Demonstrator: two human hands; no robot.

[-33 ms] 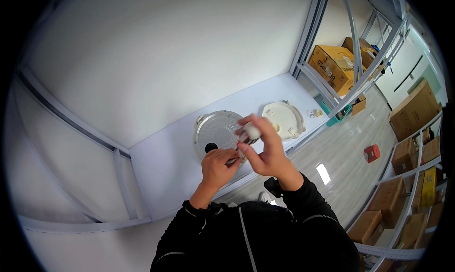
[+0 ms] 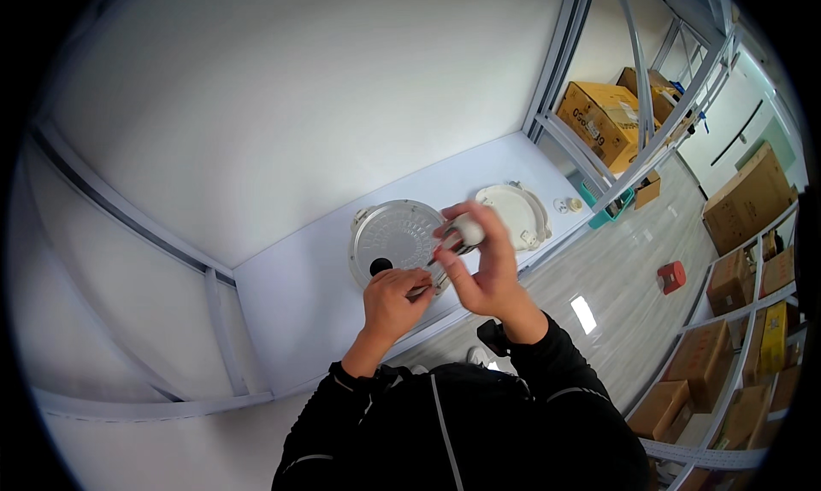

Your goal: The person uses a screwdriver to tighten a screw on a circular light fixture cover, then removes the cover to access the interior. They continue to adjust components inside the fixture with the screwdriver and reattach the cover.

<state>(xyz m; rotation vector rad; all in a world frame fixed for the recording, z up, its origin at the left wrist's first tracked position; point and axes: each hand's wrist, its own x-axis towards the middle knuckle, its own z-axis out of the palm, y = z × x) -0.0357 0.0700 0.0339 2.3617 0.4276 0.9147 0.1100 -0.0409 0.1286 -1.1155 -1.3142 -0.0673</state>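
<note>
A round silver metal disc (image 2: 398, 234) with raised patterning and a black round spot lies on the white table. My left hand (image 2: 393, 303) is at its near edge, thumb and fingers closed together; what they pinch is hidden. Just to the right, my right hand (image 2: 489, 273) grips a screwdriver-like tool (image 2: 464, 232) with a rounded pale end, a red part and a thin dark tip. That tip points down-left toward my left fingertips, above the disc's near right rim; whether it touches anything, I cannot tell. Motion blurs my right fingers.
Right of the disc sits a round cream-white plastic part (image 2: 517, 215) with lugs. Small round pieces (image 2: 568, 205) lie by the table's right end, above a teal basket (image 2: 609, 210). Metal posts (image 2: 560, 55) frame the table. Boxes (image 2: 703, 367) fill shelving at right; a red object (image 2: 671, 275) is on the floor.
My right hand has shifted slightly right with the tool, so its tip now shows apart from my left fingers. My left hand and the disc have stayed in place.
</note>
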